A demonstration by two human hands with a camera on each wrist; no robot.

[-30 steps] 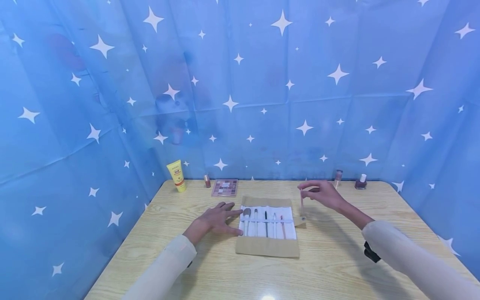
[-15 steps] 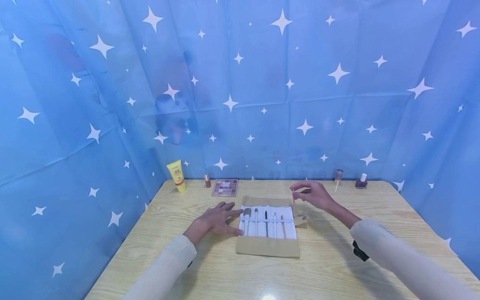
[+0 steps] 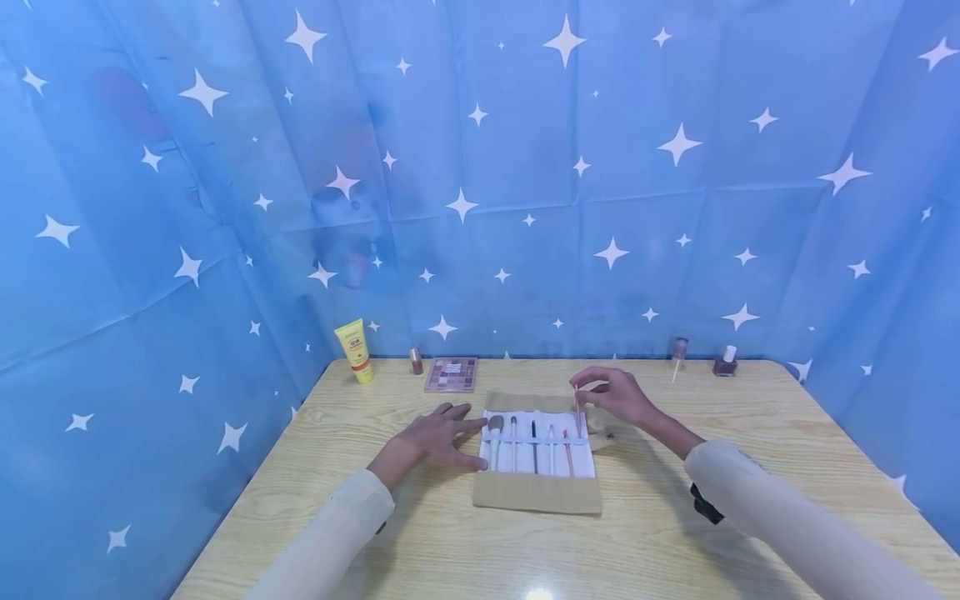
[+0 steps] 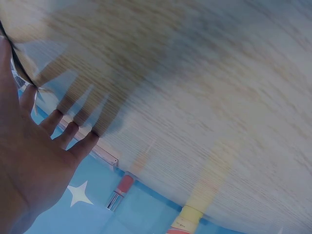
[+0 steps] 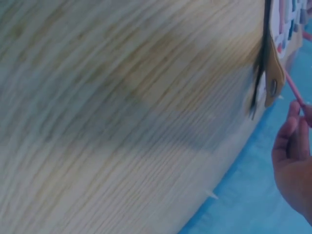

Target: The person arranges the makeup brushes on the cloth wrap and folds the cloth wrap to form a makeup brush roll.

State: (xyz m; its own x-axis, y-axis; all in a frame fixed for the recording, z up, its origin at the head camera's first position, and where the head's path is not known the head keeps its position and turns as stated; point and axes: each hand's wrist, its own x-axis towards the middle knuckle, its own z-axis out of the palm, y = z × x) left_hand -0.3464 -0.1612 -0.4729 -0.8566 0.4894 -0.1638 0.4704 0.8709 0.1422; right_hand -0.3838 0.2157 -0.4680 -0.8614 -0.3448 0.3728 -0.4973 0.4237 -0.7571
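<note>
A beige brush roll point(image 3: 536, 493) lies unfolded on the table, its white inside facing up. Several makeup brushes stand side by side under its elastic band, among them a large fluffy one point(image 3: 495, 427) at the left and a dark-handled one point(image 3: 535, 448). My left hand point(image 3: 435, 437) rests with spread fingers at the roll's left edge, thumb and index finger touching it. Between thumb and fingertips my right hand point(image 3: 615, 396) pinches a slim pink makeup brush point(image 5: 293, 87), upright over the roll's right end. Whether its lower tip is under the band, I cannot tell.
Along the table's back edge stand a yellow tube point(image 3: 355, 350), a small lipstick point(image 3: 416, 361), an eyeshadow palette point(image 3: 451, 375), a lip gloss tube point(image 3: 678, 354) and a nail polish bottle point(image 3: 725, 363). A snap strap point(image 3: 602, 441) sticks out from the roll's right side. Blue star-patterned curtain surrounds the table.
My right hand has moved left with the pink brush, from beside the strap to over the roll's right end, and the brush is now lower. My left hand has stayed in place.
</note>
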